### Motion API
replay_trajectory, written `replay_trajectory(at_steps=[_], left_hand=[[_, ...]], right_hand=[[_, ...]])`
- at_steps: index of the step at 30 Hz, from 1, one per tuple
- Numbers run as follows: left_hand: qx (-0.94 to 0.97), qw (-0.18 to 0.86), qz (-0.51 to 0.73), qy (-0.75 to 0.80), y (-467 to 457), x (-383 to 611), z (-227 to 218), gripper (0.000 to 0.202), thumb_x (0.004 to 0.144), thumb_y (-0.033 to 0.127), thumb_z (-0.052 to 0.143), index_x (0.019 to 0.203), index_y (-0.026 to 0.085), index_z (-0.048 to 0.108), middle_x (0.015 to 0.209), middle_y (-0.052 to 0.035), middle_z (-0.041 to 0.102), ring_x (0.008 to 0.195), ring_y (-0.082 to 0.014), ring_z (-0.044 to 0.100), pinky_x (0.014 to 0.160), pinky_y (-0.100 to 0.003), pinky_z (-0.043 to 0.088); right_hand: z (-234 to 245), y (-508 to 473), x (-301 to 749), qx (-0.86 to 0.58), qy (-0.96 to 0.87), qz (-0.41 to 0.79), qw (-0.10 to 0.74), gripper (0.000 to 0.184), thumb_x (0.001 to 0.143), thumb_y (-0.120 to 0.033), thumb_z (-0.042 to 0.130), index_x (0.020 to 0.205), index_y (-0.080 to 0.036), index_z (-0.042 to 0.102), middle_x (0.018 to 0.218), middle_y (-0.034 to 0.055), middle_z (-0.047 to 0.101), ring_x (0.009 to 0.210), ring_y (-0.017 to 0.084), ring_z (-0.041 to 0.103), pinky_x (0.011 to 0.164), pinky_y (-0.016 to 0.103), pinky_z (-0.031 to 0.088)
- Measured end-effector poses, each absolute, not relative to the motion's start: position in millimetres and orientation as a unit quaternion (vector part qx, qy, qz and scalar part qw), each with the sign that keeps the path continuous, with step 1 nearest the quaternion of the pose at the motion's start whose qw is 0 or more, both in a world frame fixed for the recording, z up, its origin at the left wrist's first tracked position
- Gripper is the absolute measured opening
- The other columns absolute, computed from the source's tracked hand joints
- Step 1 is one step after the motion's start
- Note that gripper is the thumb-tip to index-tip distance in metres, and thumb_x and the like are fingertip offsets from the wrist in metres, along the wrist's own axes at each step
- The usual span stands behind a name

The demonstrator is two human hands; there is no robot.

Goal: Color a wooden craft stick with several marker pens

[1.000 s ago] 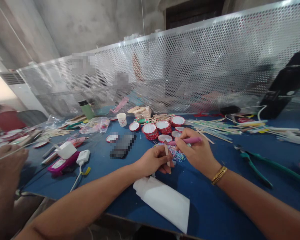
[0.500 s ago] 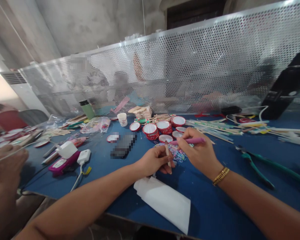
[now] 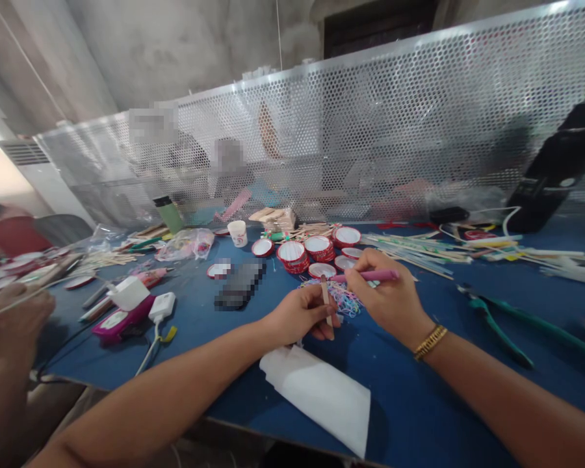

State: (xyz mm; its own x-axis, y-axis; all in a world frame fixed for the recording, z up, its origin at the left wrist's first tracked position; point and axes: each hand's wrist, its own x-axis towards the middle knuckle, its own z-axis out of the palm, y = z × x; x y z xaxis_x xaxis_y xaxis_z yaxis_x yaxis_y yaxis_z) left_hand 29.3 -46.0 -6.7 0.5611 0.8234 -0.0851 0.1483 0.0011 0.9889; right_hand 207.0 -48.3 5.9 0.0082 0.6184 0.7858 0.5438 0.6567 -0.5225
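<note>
My left hand (image 3: 305, 313) is closed on a flat wooden craft stick (image 3: 326, 300), held nearly upright between thumb and fingers. In my right hand (image 3: 387, 296) is a purple pen (image 3: 370, 275), its front end pointing left at the top of the stick. Whether the tip touches the wood I cannot tell. Behind the hands lies a heap of pastel rubber bands or loops (image 3: 346, 300), partly hidden by them. Below my left hand rests a folded white paper or cloth sheet (image 3: 322, 396).
Red-rimmed round pieces (image 3: 292, 255) stand in stacks beyond the hands, beside a paper cup (image 3: 238, 233). A dark phone (image 3: 240, 286) lies left, teal-handled pliers (image 3: 497, 325) right. Another person's hand (image 3: 17, 318) is at far left. A perforated metal screen (image 3: 394, 130) closes the back.
Almost nothing differs. Both hands keep their hold on the stick and pen, and the view has shifted very slightly.
</note>
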Motion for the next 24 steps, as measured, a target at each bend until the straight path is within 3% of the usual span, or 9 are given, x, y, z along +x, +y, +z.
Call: replay_trajectory(at_steps=[8,14,24], left_hand=[[0.644,0.602,0.281,0.380,-46.5,29.8,-5.5,0.028,0.082,0.038,0.068,0.083,0.015,0.052,0.075,-0.0023,0.067,0.053,-0.0085,0.063,0.051,-0.018,0.050],[0.650,0.598,0.276,0.378,-47.5,29.9,-3.7,0.025,0.084,0.037,0.066,0.083,0.015,0.053,0.071,-0.0014,0.066,0.053,-0.0079,0.063,0.050,-0.017,0.049],[0.644,0.600,0.280,0.384,-48.6,30.3,-2.8,0.029,0.081,0.040,0.069,0.083,0.015,0.053,0.074,-0.0022,0.067,0.053,-0.0084,0.062,0.051,-0.018,0.050]], right_hand=[[0.8,-47.1,204.2,-0.414,-0.714,0.080,0.559,0.019,0.084,-0.026,0.056,0.067,-0.021,0.048,0.061,-0.0041,0.050,0.056,0.011,0.046,0.056,0.027,0.037],[5.4,-47.9,206.6,-0.415,-0.704,0.026,0.576,0.022,0.083,-0.024,0.055,0.064,-0.022,0.046,0.058,-0.0043,0.049,0.054,0.011,0.044,0.055,0.027,0.035],[3.4,-47.3,205.8,-0.418,-0.712,0.045,0.563,0.020,0.083,-0.025,0.057,0.066,-0.021,0.048,0.060,-0.0039,0.051,0.055,0.011,0.045,0.055,0.026,0.036]])
